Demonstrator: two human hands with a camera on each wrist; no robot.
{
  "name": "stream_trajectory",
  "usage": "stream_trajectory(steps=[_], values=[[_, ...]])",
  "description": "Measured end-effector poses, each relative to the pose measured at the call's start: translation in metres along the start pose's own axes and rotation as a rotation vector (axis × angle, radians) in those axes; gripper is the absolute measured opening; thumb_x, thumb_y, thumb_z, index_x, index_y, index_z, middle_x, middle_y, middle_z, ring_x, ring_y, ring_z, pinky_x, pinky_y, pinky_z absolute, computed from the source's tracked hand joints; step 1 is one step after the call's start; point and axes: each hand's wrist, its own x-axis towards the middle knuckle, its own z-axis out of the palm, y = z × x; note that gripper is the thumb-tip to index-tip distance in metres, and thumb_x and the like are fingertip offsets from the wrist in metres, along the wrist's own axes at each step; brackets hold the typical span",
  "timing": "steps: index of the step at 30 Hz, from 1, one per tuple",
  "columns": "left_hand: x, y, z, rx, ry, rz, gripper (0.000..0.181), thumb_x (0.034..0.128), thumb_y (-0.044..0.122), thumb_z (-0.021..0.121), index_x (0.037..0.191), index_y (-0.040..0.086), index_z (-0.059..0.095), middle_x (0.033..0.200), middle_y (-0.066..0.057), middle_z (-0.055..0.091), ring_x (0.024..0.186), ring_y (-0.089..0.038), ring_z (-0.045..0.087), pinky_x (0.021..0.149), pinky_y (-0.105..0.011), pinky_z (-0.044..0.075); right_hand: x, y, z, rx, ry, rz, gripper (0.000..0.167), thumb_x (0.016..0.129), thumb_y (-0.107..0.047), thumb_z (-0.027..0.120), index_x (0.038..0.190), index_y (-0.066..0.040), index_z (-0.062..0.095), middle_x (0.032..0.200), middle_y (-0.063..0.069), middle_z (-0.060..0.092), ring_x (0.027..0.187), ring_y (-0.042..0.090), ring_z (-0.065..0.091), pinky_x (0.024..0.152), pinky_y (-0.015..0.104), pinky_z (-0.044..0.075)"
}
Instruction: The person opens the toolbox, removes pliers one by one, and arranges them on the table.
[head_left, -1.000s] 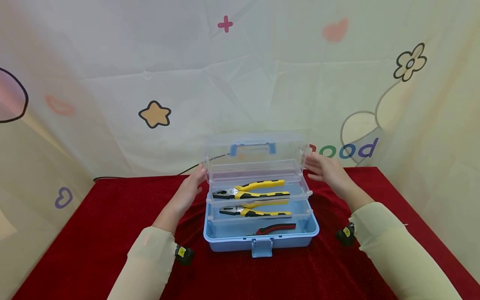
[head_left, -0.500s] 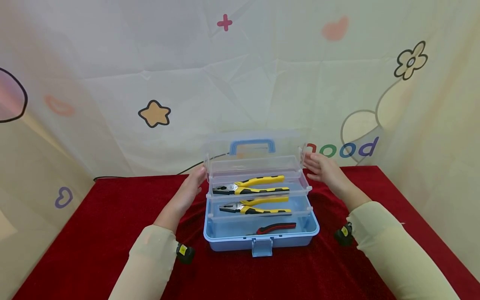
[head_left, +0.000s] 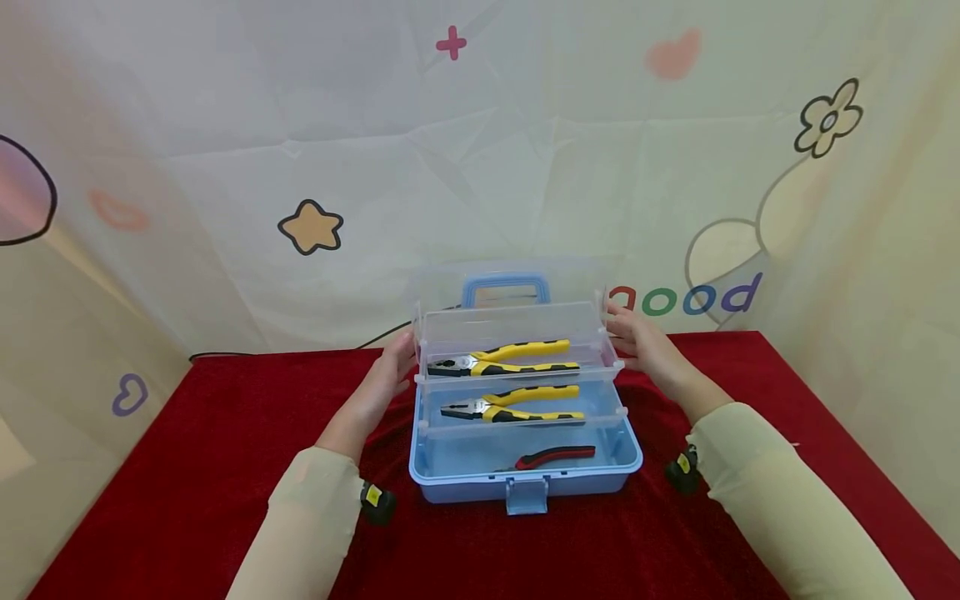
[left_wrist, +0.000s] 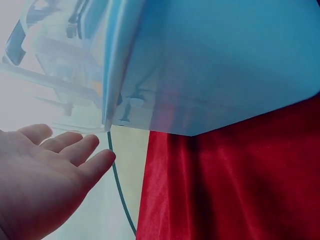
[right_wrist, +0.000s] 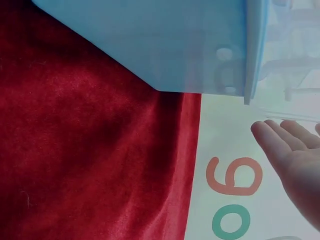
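Observation:
A blue toolbox (head_left: pixel 592 482) stands on red cloth with its clear lid raised and two clear trays (head_left: pixel 450 432) spread above the base. Each tray bears yellow-and-black pliers (head_left: pixel 525 368), (head_left: pixel 534 415); a red-and-black handled tool (head_left: pixel 557 455) lies in the base. My left hand (head_left: pixel 378 385) is at the lid's left side, fingers extended; in the left wrist view the hand (left_wrist: pixel 50 175) has its fingertips beside the clear plastic. At the lid's right side is my right hand (head_left: pixel 654 350), and the right wrist view shows that hand (right_wrist: pixel 295 155) with fingers straight near the lid edge.
Behind the toolbox hangs a pale curtain (head_left: pixel 375 167) printed with shapes and letters. A dark cable (head_left: pixel 247 355) runs along the table's back edge. The red cloth (head_left: pixel 195 467) spreads on both sides of the box.
The lid has tilted further back and the trays have shifted up and apart, with the blue handle more upright in view. Both hands have stayed beside the lid, moving only slightly.

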Motion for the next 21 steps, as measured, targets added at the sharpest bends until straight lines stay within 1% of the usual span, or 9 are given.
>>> stream_trajectory(steps=[2, 5, 9, 12, 15, 21], values=[[0.001, -0.002, 0.000, -0.013, 0.003, -0.008, 0.056, 0.0975, 0.056, 0.020, 0.150, 0.037, 0.018, 0.159, -0.002, 0.017, 0.145, -0.030, 0.019, 0.114, -0.060, 0.018, 0.001, 0.001, 0.000, 0.009, -0.005, 0.003, 0.058, 0.100, -0.047, 0.026, 0.153, -0.030, 0.009, 0.156, 0.016, 0.022, 0.140, 0.041, 0.027, 0.107, 0.060, 0.030], [0.003, -0.004, 0.001, -0.060, 0.003, -0.037, 0.058, 0.0958, 0.061, 0.019, 0.150, 0.038, 0.016, 0.159, 0.000, 0.015, 0.145, -0.027, 0.019, 0.115, -0.056, 0.018, 0.003, 0.005, 0.001, 0.036, -0.015, 0.010, 0.059, 0.100, -0.050, 0.025, 0.152, -0.033, 0.005, 0.156, 0.017, 0.019, 0.140, 0.042, 0.026, 0.107, 0.060, 0.030], [0.004, -0.007, 0.003, -0.121, -0.007, -0.069, 0.064, 0.0935, 0.066, 0.018, 0.150, 0.038, 0.012, 0.160, 0.000, 0.013, 0.146, -0.027, 0.017, 0.117, -0.053, 0.018, 0.005, 0.011, 0.003, 0.064, -0.031, 0.010, 0.060, 0.099, -0.055, 0.024, 0.151, -0.038, 0.001, 0.158, 0.015, 0.015, 0.141, 0.041, 0.023, 0.107, 0.059, 0.031], [0.005, -0.008, 0.003, -0.135, -0.003, -0.077, 0.067, 0.0927, 0.068, 0.017, 0.151, 0.036, 0.011, 0.159, -0.001, 0.014, 0.146, -0.028, 0.018, 0.117, -0.052, 0.017, 0.007, 0.015, 0.004, 0.062, -0.033, 0.007, 0.060, 0.098, -0.057, 0.025, 0.150, -0.041, 0.000, 0.159, 0.012, 0.013, 0.142, 0.040, 0.022, 0.107, 0.059, 0.031], [0.006, -0.009, 0.003, -0.143, 0.001, -0.083, 0.069, 0.0927, 0.068, 0.017, 0.152, 0.032, 0.010, 0.159, -0.002, 0.014, 0.146, -0.028, 0.018, 0.117, -0.051, 0.017, 0.008, 0.016, 0.005, 0.063, -0.031, 0.015, 0.060, 0.097, -0.058, 0.024, 0.150, -0.042, -0.001, 0.159, 0.011, 0.012, 0.142, 0.039, 0.021, 0.107, 0.059, 0.032], [0.006, -0.012, 0.003, -0.161, -0.013, -0.094, 0.073, 0.0923, 0.068, 0.014, 0.153, 0.028, 0.006, 0.160, -0.001, 0.010, 0.146, -0.028, 0.017, 0.117, -0.050, 0.017, 0.007, 0.018, 0.006, 0.079, -0.024, 0.047, 0.067, 0.095, -0.062, 0.025, 0.151, -0.037, -0.001, 0.160, 0.010, 0.011, 0.142, 0.041, 0.022, 0.108, 0.060, 0.031]])
